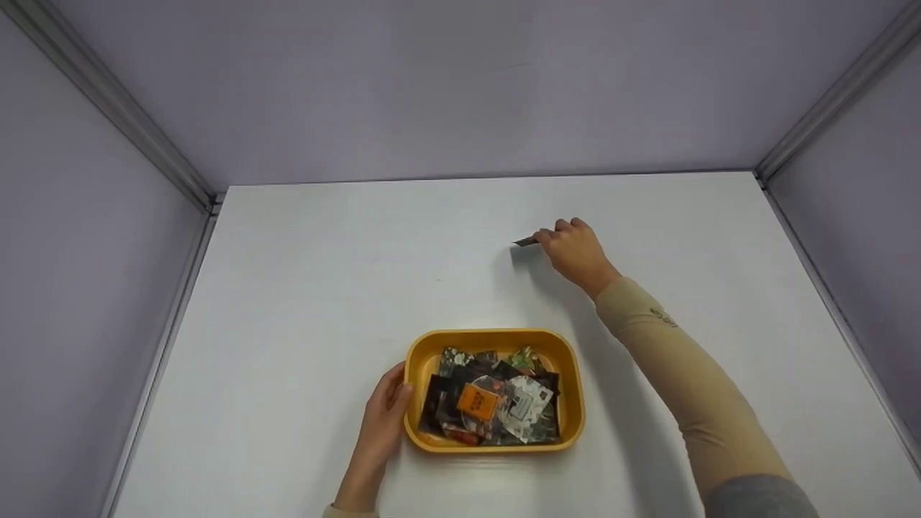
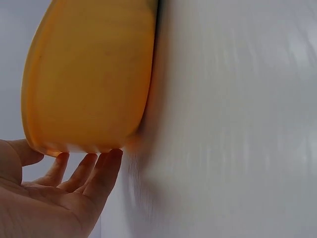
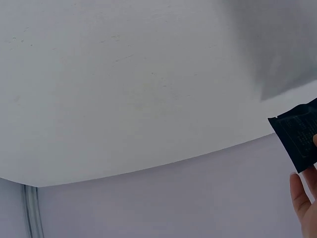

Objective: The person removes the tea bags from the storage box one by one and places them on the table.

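Note:
A yellow plastic bin (image 1: 496, 450) with rounded corners stands at the near middle of the white table. Inside it lies a loose pile of small printed packets (image 1: 504, 403), dark ones with orange and pale labels among them. My left hand (image 1: 383, 417) holds the bin's left side. In the left wrist view its thumb is at the rim and its fingertips press the outer wall. Farther back, my right hand (image 1: 575, 252) pinches a small flat black packet (image 3: 296, 134) above the table. The right wrist view shows faint print on it; part lies beyond the frame.
The white table (image 1: 302, 302) has pale panels around it: a back wall (image 1: 460, 93) and side walls, with metal posts at the corners. A shadow of the right arm falls across the tabletop to the right of the bin.

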`<action>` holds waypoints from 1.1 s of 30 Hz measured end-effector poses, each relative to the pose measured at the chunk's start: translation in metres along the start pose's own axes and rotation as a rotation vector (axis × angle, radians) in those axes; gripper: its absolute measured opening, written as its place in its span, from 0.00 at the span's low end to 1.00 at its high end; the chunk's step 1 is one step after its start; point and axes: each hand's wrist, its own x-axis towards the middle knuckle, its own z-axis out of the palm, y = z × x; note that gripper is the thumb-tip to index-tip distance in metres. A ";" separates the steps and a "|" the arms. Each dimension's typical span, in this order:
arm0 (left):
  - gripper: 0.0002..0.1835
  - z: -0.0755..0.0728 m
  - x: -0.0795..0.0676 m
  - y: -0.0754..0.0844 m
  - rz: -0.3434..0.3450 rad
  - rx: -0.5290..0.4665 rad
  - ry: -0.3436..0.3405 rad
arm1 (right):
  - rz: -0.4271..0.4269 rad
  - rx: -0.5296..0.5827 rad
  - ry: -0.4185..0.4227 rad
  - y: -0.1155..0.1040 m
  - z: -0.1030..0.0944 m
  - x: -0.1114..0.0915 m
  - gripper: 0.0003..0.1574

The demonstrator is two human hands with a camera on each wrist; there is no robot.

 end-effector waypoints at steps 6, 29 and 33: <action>0.30 -0.004 -0.002 -0.003 -0.027 0.016 0.009 | 0.057 0.006 -0.084 -0.001 0.020 0.011 0.11; 0.29 0.002 0.000 -0.002 -0.043 0.009 0.035 | 0.157 -0.013 -0.532 -0.010 0.032 0.012 0.31; 0.30 0.005 0.003 0.000 -0.051 -0.005 0.037 | 0.101 -0.010 -0.485 -0.007 0.019 0.009 0.29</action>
